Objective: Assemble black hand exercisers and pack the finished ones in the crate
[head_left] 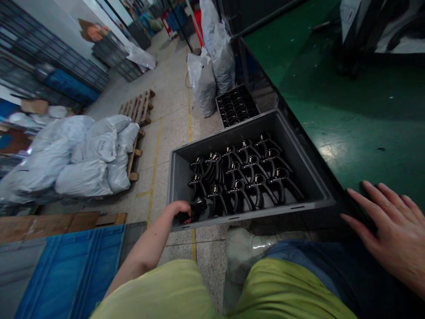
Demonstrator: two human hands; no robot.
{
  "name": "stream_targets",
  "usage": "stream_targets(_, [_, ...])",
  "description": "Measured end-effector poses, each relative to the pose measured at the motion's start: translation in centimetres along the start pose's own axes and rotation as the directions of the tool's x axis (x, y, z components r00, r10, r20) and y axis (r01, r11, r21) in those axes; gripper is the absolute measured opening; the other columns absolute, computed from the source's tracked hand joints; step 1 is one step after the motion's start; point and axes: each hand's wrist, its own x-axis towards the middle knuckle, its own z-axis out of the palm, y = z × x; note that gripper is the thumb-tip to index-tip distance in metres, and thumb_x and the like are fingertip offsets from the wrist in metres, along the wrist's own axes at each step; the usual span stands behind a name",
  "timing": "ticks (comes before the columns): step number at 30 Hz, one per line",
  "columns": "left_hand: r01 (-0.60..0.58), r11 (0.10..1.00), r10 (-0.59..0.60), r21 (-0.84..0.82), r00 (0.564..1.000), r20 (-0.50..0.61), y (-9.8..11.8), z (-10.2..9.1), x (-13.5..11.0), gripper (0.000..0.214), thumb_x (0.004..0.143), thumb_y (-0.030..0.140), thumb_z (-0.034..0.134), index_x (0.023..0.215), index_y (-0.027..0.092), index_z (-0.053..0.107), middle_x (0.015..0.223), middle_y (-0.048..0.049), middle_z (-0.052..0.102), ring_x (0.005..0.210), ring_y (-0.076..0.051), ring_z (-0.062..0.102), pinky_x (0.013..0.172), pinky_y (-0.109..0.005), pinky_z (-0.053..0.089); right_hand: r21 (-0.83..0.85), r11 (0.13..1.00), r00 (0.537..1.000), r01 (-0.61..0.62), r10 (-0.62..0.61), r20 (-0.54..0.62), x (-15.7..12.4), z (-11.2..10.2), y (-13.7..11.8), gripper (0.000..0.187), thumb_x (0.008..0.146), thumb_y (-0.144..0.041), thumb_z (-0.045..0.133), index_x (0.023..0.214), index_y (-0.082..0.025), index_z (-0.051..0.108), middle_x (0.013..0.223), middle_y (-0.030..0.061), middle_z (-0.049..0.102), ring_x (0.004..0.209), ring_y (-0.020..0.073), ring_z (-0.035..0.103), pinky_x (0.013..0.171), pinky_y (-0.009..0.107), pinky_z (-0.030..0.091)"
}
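Note:
A grey plastic crate point(239, 133) stands on the floor, holding rows of black hand grippers point(252, 170) with metal springs. My left hand point(181, 209) reaches over the crate's near left corner, fingers closed on one black hand gripper point(195, 210). My right hand point(392, 226) lies flat with fingers stretched out on the edge of the green table point(348, 110), beside the crate. It holds nothing.
A second crate of black parts point(236, 105) sits behind the first. White sacks point(207, 75) lean beyond it, and more sacks point(83, 155) lie on a wooden pallet point(137, 110) at left. A blue crate point(66, 266) is near my left arm.

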Motion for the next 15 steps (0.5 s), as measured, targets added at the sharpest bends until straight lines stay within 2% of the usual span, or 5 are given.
stream_targets(2, [0.104,0.994,-0.104,0.042,0.994,0.021,0.0,1.1,1.5,0.030,0.088,0.033,0.054,0.112,0.015,0.055,0.109,-0.0079,0.059,0.092,-0.018,0.059,0.077,-0.038,0.052,0.001,1.000,1.000,0.003,-0.003,0.002,0.0,0.0,0.0,0.058,0.089,-0.050,0.031,0.132,-0.014,0.046,0.145,0.0152,0.037,0.135,0.0314,0.028,0.109,0.053,0.024])
stream_targets(4, [0.139,0.989,-0.141,0.049,0.989,0.042,0.1,1.9,2.4,0.033,0.087,0.033,0.054,0.115,0.015,0.054,0.113,-0.0088,0.057,0.095,-0.020,0.058,0.079,-0.040,0.052,0.004,1.000,1.000,-0.001,0.001,0.005,0.0,0.0,0.0,0.058,0.089,-0.049,0.032,0.132,-0.014,0.046,0.145,0.0152,0.037,0.135,0.0316,0.028,0.109,0.053,0.024])
stream_targets(10, [0.088,0.996,-0.087,-0.005,0.993,0.084,-0.9,3.1,3.5,0.033,0.088,0.033,0.053,0.115,0.015,0.053,0.114,-0.0089,0.057,0.096,-0.020,0.058,0.080,-0.040,0.052,0.013,1.000,1.000,-0.005,0.004,0.009,-0.1,0.4,0.2,0.057,0.088,-0.048,0.034,0.135,-0.017,0.043,0.146,0.0126,0.035,0.135,0.0318,0.029,0.109,0.053,0.023])
stream_targets(15, [0.095,0.996,-0.094,-0.007,0.993,0.078,-1.7,2.7,4.6,0.033,0.088,0.033,0.053,0.116,0.015,0.053,0.114,-0.0091,0.056,0.096,-0.020,0.058,0.080,-0.040,0.051,-0.008,0.999,0.999,-0.036,0.036,0.015,-0.2,0.9,0.3,0.056,0.088,-0.046,0.038,0.139,-0.024,0.037,0.148,0.0067,0.033,0.135,0.0295,0.030,0.110,0.051,0.025])
